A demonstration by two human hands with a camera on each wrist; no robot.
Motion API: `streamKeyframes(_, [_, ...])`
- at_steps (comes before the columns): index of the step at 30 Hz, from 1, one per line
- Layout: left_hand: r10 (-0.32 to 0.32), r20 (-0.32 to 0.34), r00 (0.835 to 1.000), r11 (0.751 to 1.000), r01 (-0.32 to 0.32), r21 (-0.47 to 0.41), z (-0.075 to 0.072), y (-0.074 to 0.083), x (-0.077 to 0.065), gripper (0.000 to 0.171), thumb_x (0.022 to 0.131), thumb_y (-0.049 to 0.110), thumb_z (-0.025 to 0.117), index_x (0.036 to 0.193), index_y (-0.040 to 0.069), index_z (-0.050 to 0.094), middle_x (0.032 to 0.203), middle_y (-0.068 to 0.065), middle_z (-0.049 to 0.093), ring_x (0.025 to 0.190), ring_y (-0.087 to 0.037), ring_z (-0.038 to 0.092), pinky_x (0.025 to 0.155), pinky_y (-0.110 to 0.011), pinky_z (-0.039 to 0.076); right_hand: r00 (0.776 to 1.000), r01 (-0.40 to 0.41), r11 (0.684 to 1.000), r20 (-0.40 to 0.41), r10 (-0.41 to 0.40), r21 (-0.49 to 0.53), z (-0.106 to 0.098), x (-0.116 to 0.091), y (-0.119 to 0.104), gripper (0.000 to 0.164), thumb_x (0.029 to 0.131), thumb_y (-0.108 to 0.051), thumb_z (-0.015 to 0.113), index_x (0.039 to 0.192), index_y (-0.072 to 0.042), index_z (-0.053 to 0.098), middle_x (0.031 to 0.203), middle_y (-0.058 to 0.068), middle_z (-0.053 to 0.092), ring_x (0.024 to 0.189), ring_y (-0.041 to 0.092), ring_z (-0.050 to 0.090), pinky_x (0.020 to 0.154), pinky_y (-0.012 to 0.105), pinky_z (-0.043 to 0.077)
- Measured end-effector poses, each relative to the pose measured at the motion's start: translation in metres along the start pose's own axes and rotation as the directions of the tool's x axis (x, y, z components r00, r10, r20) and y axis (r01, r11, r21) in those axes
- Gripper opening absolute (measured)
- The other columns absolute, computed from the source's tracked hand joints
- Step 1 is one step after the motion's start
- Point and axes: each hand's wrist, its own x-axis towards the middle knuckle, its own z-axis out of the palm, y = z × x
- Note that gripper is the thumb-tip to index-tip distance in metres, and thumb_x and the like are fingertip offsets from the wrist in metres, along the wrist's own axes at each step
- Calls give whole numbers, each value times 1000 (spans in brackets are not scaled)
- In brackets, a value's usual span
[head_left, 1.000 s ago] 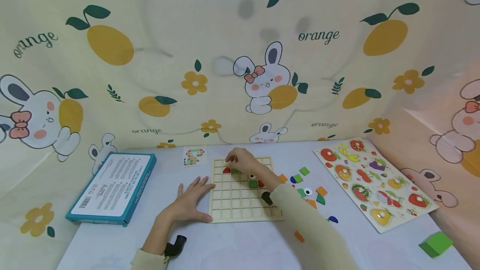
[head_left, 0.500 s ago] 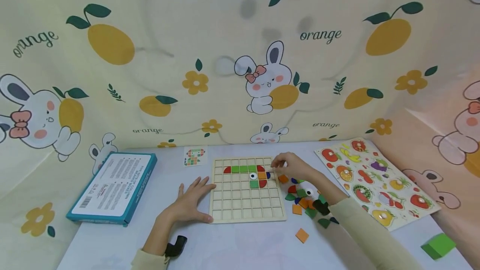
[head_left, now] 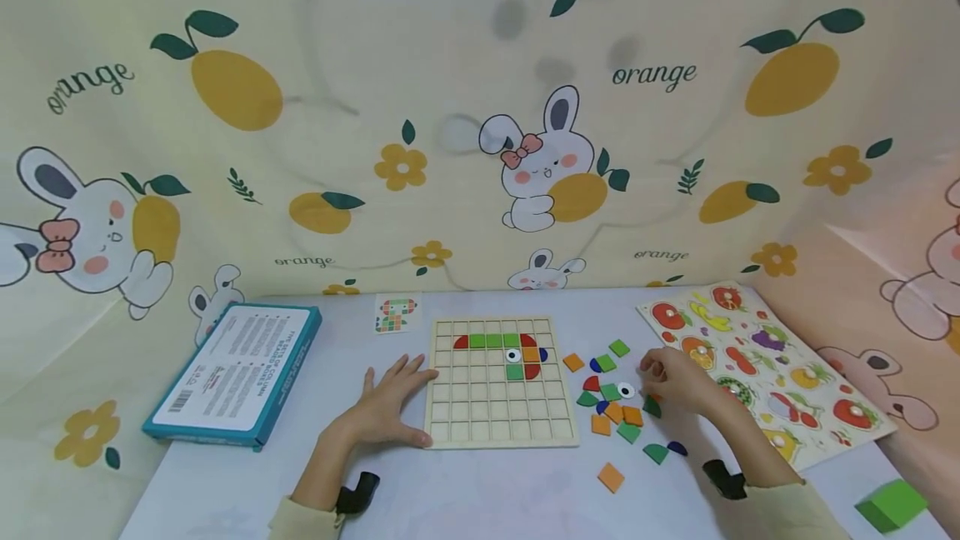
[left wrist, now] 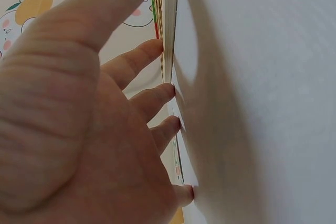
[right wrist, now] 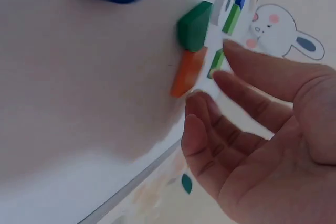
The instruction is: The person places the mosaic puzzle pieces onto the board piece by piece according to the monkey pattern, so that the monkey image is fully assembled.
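My left hand (head_left: pixel 382 407) lies flat with spread fingers, its thumb and fingertips at the left edge of a wooden grid board (head_left: pixel 465 407). In the left wrist view, the left hand's fingertips (left wrist: pixel 167 88) touch that edge. On the board sit red corner pieces (head_left: pixel 461 342), green squares (head_left: pixel 493 341), an eye tile (head_left: pixel 512 355), an orange square (head_left: pixel 530 354) and a blue half-round tile (head_left: pixel 543 354). My right hand (head_left: pixel 682 382) hovers at the right of the loose tiles, fingers loosely bent. In the right wrist view, thumb and fingers stand apart around nothing.
Loose tiles lie right of the board, among them a white eye tile (head_left: pixel 626 391) and an orange square (head_left: pixel 611 477). A pattern card (head_left: pixel 396 313) lies behind the board. A blue box (head_left: pixel 232 373), a fruit puzzle (head_left: pixel 825 444) and a green block (head_left: pixel 892 505) flank the area.
My right hand has moved right, from the board's upper left, past its right edge, to beside the loose tiles. My left hand has stayed at the board's edge.
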Motion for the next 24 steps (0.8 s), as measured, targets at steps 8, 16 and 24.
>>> streamKeyframes(8, [-8, 1, 1000, 1000, 8, 5, 0, 1, -1, 105, 63, 55, 88, 151, 18, 44, 164, -12, 22, 152, -38, 6, 107, -77, -9, 998, -55, 998, -38, 55, -14, 3, -11, 7, 18, 88, -9, 74, 99, 2, 64, 83, 6, 59, 76, 21, 52, 67, 34, 50])
streamKeyframes(16, [-16, 2, 1000, 1000, 16, -2, 0, 2, -1, 105, 63, 54, 89, 151, 19, 44, 164, -11, 22, 152, -38, 6, 107, -76, -10, 996, -66, 997, -54, 67, 29, 6, -15, 7, 14, 89, -5, 73, 98, 2, 64, 82, 6, 58, 74, 20, 52, 65, 31, 49])
streamKeyframes(24, [-19, 2, 1000, 1000, 19, 3, 0, 1, 0, 104, 63, 56, 88, 151, 20, 45, 164, -11, 22, 152, -37, 6, 108, -75, -10, 998, -42, 998, -49, 44, 54, 7, -17, 9, 15, 87, 3, 71, 99, 3, 63, 86, 7, 59, 78, 22, 51, 68, 32, 49])
